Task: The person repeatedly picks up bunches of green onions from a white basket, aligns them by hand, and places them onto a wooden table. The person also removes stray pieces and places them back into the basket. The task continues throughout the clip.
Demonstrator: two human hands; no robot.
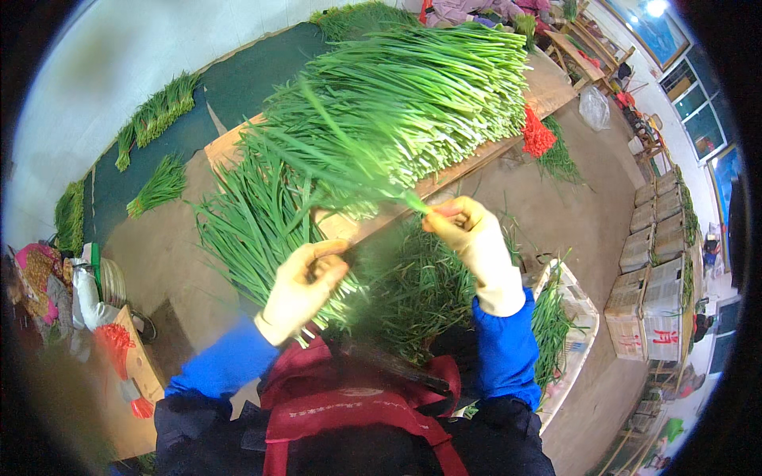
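Observation:
My right hand [461,226], in a pale glove, pinches the stem end of a few garlic chive stalks [412,200]. Their leaves blur up and left across the large pile of garlic chives [417,95] on a wooden board [443,185]. My left hand [303,285], also gloved, is bent over a loose sheaf of garlic chives [256,220], thumb and forefinger curled near each other. The sheaf runs behind this hand, its pale stem ends [339,306] showing below. Whether the left fingers grip any stalks is hidden.
Loose leaf trimmings [417,285] lie below the board's edge. A white plastic crate [574,357] with greens stands at right. Red ties [539,134] hang at the board's corner. Tied bunches [158,184] lie at left. Stacked crates [652,268] line the right; other people sit nearby.

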